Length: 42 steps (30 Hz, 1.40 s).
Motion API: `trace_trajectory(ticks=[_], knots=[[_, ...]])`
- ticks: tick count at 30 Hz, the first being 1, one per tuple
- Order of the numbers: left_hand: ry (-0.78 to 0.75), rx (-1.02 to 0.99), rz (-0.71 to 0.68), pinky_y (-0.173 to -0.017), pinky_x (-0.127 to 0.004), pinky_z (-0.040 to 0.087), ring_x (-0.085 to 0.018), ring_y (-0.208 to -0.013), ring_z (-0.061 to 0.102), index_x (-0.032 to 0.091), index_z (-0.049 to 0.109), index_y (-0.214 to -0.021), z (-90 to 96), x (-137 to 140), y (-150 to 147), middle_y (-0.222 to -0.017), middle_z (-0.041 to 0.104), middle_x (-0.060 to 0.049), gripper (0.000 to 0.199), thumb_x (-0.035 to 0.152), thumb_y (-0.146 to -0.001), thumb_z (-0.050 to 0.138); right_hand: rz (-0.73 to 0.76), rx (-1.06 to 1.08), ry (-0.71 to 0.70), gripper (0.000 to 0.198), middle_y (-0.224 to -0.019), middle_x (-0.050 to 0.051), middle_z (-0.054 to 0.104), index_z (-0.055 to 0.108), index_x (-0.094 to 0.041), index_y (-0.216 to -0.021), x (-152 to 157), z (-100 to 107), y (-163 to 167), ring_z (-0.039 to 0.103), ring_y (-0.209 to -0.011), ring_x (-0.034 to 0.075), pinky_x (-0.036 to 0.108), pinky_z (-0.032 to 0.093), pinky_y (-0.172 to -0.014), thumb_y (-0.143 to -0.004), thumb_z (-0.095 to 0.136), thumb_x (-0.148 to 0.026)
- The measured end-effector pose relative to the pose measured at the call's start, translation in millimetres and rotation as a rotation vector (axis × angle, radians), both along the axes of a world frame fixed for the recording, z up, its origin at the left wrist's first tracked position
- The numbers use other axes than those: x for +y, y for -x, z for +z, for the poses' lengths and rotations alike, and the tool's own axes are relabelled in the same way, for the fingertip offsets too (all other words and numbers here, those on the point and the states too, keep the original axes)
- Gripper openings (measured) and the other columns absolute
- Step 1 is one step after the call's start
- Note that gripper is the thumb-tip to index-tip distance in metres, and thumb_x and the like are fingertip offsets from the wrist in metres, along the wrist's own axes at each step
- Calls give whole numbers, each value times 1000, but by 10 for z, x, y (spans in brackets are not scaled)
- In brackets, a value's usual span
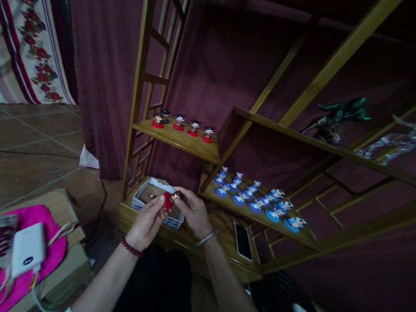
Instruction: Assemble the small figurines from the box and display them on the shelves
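Note:
Both hands meet over an open white cardboard box point(141, 203). My left hand point(149, 221) is closed on the round red base of a small figurine point(169, 200). My right hand point(192, 211) pinches the same figurine near its dark-haired head, and the fingers partly cover it. Inside the box lies another small dark-haired figure point(152, 196). Above, several similar figurines point(195, 127) with red bases stand in a line on a small wooden shelf point(180, 139); one behind at the left has a dark base.
Several blue and purple figurines point(253, 198) fill the lower right shelf. A phone point(243, 240) lies below them. A green statue point(340, 119) and a clear horse-like figure point(404, 135) stand at upper right. At left, a white power bank point(28, 249) with cables rests on pink cloth point(55, 245).

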State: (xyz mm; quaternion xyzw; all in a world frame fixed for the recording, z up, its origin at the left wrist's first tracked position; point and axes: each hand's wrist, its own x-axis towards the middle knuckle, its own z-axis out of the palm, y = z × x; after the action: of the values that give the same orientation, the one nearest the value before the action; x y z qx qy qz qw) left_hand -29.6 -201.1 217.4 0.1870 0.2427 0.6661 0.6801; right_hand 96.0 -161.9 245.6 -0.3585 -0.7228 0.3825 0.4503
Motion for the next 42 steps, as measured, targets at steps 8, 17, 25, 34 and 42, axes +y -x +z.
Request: trace_trajectory(ticks=[8, 17, 25, 34, 42], knots=[[13, -9, -2, -59, -18, 47, -8, -60, 58, 12, 63, -84, -3, -16, 3, -75, 66, -4, 19, 24, -70, 64, 27, -30, -17, 30, -94, 2, 58, 59, -23, -103, -9, 12, -12, 56, -86, 13, 26, 46, -77, -73, 57, -24], [20, -33, -4, -60, -17, 48, -8, -62, 58, 11, 63, -83, 4, -17, -5, -75, 65, -5, 19, 24, -70, 64, 44, -39, -35, 30, -96, 1, 56, 58, -24, -102, -16, 19, 5, 56, -87, 13, 26, 46, -79, -73, 56, -20], [11, -31, -16, -63, -18, 48, -9, -65, 58, 11, 63, -84, -20, -30, -6, -80, 65, -6, 20, 25, -70, 64, 9, -221, -172, 23, -92, 1, 57, 60, -24, -96, -96, 170, 16, 55, -82, 12, 22, 45, -69, -74, 54, -19], [13, -61, -28, -58, -16, 46, -7, -61, 56, 11, 64, -82, 32, -80, 3, -75, 65, -4, 18, 23, -69, 65, 10, -409, -272, 17, -82, 0, 59, 60, -21, -90, -159, 356, 31, 54, -72, 11, 21, 41, -63, -75, 53, -19], [-2, -92, -55, -60, -18, 46, -8, -62, 56, 10, 65, -83, 98, -119, -7, -71, 64, -5, 18, 23, -71, 63, 65, -490, -298, 15, -85, 1, 60, 59, -21, -90, -152, 495, 35, 54, -76, 12, 23, 41, -68, -76, 53, -20]])
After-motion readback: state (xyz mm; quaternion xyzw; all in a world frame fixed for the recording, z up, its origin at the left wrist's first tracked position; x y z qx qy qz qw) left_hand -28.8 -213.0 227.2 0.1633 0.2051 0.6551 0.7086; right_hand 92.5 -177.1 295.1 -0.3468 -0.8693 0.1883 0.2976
